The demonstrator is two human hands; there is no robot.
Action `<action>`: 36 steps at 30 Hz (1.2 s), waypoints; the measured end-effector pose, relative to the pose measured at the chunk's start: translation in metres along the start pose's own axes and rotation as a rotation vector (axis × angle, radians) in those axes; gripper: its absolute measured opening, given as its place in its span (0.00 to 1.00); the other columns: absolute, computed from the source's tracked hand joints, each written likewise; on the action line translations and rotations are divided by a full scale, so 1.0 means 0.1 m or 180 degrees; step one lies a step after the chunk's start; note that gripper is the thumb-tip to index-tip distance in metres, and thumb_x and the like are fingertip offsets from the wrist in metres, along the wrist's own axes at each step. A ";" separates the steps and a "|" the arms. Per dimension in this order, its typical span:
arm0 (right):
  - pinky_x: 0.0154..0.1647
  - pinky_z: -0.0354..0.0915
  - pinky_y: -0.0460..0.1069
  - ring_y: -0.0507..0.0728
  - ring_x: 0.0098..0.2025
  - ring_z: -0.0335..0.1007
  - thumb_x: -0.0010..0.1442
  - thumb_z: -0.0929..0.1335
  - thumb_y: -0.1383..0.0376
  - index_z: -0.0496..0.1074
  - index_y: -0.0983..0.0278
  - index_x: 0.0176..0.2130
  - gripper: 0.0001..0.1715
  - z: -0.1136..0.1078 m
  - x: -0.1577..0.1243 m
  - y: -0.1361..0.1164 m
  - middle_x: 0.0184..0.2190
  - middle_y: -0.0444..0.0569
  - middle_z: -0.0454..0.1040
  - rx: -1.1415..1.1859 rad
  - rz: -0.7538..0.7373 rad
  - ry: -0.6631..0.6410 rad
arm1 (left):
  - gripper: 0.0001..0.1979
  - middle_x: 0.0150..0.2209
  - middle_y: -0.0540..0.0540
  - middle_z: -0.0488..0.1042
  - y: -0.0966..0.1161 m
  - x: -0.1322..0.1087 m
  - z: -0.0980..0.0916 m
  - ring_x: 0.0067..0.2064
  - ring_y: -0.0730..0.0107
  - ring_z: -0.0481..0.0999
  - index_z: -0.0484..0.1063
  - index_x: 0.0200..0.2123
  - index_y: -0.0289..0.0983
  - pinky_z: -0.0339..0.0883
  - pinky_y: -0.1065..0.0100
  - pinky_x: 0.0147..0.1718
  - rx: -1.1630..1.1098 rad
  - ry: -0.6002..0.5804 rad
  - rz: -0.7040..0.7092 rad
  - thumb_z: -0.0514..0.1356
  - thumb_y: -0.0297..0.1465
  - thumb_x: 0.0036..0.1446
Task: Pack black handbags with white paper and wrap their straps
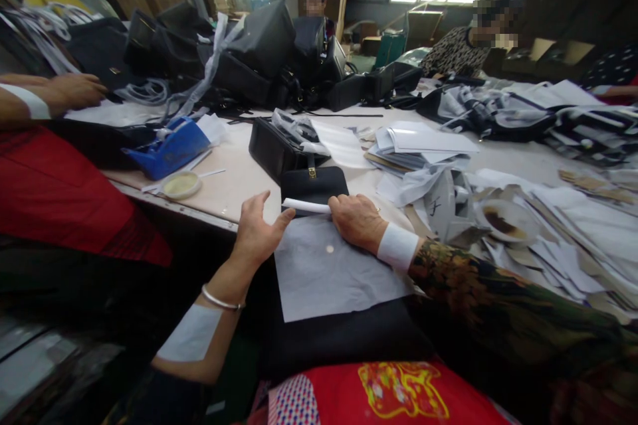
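A slim white roll (305, 206), smooth and faintly glossy, lies crosswise between a black flap (326, 186) with a gold clasp (312, 172) and a thin whitish sheet (343, 282). The right hand (356, 220) clenches its right end; apart from it, the left hand (259, 229) spreads open by the other, whether touching I can't tell. Beyond, a black bag (272, 154) rests on the pale table (226, 189).

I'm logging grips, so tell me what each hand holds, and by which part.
The right hand grips a white strip by its right-hand part; the left hand is open, apparently holding nothing.
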State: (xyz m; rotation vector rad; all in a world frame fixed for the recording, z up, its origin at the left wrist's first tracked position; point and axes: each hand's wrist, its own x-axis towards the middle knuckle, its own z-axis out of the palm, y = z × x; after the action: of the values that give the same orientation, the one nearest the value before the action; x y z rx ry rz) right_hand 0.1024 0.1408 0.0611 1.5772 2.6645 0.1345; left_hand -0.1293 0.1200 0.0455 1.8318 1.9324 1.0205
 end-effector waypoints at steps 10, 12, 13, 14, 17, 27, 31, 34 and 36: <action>0.39 0.51 0.53 0.60 0.39 0.70 0.70 0.59 0.68 0.71 0.67 0.42 0.13 -0.09 0.05 0.08 0.39 0.56 0.76 -0.0047 0.0054 0.0494 | 0.19 0.24 0.51 0.75 -0.16 -0.13 -0.04 0.27 0.68 0.72 0.77 0.31 0.36 0.63 0.70 0.26 -0.0547 -0.0837 -0.0673 0.65 0.48 0.50; 0.39 0.50 0.53 0.60 0.39 0.69 0.70 0.59 0.68 0.72 0.67 0.42 0.13 -0.14 0.06 0.11 0.40 0.56 0.76 -0.0068 0.0024 0.0617 | 0.16 0.23 0.52 0.73 -0.12 0.02 0.01 0.26 0.70 0.71 0.76 0.28 0.37 0.61 0.71 0.25 -0.0544 -0.0793 -0.0570 0.64 0.45 0.51; 0.40 0.50 0.53 0.60 0.40 0.68 0.70 0.59 0.67 0.72 0.66 0.42 0.14 -0.17 0.07 0.13 0.40 0.55 0.76 -0.0070 -0.0002 0.0660 | 0.14 0.23 0.52 0.73 -0.11 0.09 0.05 0.26 0.70 0.70 0.76 0.28 0.37 0.60 0.71 0.25 -0.0528 -0.0804 -0.0537 0.64 0.43 0.51; 0.41 0.50 0.53 0.60 0.40 0.68 0.70 0.59 0.67 0.73 0.66 0.43 0.14 -0.19 0.09 0.14 0.40 0.55 0.76 -0.0060 -0.0057 0.0688 | 0.13 0.23 0.52 0.73 -0.10 0.16 0.09 0.27 0.71 0.70 0.76 0.28 0.36 0.60 0.71 0.25 -0.0501 -0.0825 -0.0517 0.64 0.42 0.51; 0.45 0.51 0.54 0.60 0.44 0.67 0.70 0.60 0.66 0.74 0.66 0.44 0.14 -0.26 0.14 0.15 0.44 0.55 0.76 -0.0002 -0.0326 0.0632 | 0.11 0.22 0.52 0.73 -0.10 0.33 0.20 0.26 0.71 0.70 0.76 0.27 0.36 0.58 0.71 0.25 -0.0418 -0.0920 -0.0493 0.66 0.38 0.48; 0.41 0.55 0.54 0.63 0.44 0.68 0.67 0.61 0.66 0.79 0.66 0.41 0.17 -0.09 0.22 0.05 0.40 0.59 0.75 -0.0079 -0.0495 -0.0382 | 0.12 0.28 0.46 0.78 -0.27 0.34 0.26 0.32 0.63 0.77 0.80 0.34 0.35 0.66 0.69 0.30 0.0021 -0.0981 -0.0596 0.62 0.38 0.53; 0.42 0.56 0.55 0.64 0.44 0.69 0.66 0.61 0.68 0.79 0.68 0.42 0.17 0.02 0.22 0.04 0.41 0.60 0.75 -0.0175 -0.0642 -0.0402 | 0.18 0.41 0.37 0.79 -0.17 0.31 0.10 0.46 0.53 0.78 0.76 0.48 0.32 0.70 0.59 0.48 0.0320 -0.0653 -0.0467 0.61 0.33 0.55; 0.43 0.56 0.57 0.65 0.43 0.69 0.65 0.62 0.69 0.79 0.70 0.40 0.17 0.05 0.22 0.02 0.39 0.62 0.76 -0.0248 -0.0760 -0.0283 | 0.19 0.52 0.34 0.73 0.07 0.29 -0.04 0.56 0.47 0.71 0.73 0.54 0.34 0.63 0.50 0.59 0.0703 -0.0013 0.0576 0.58 0.30 0.59; 0.43 0.56 0.57 0.65 0.43 0.69 0.66 0.61 0.69 0.79 0.71 0.39 0.17 0.05 0.23 0.00 0.39 0.62 0.76 -0.0268 -0.0803 -0.0245 | 0.16 0.51 0.37 0.74 0.23 0.27 -0.03 0.54 0.51 0.73 0.74 0.52 0.37 0.66 0.52 0.57 0.0756 -0.0314 0.1478 0.56 0.30 0.62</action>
State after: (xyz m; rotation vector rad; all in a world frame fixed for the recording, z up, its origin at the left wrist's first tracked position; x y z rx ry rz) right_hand 0.0920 0.1616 0.0560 1.1856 2.7285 0.1699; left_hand -0.1182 0.1440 0.0698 2.4921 1.6659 0.8247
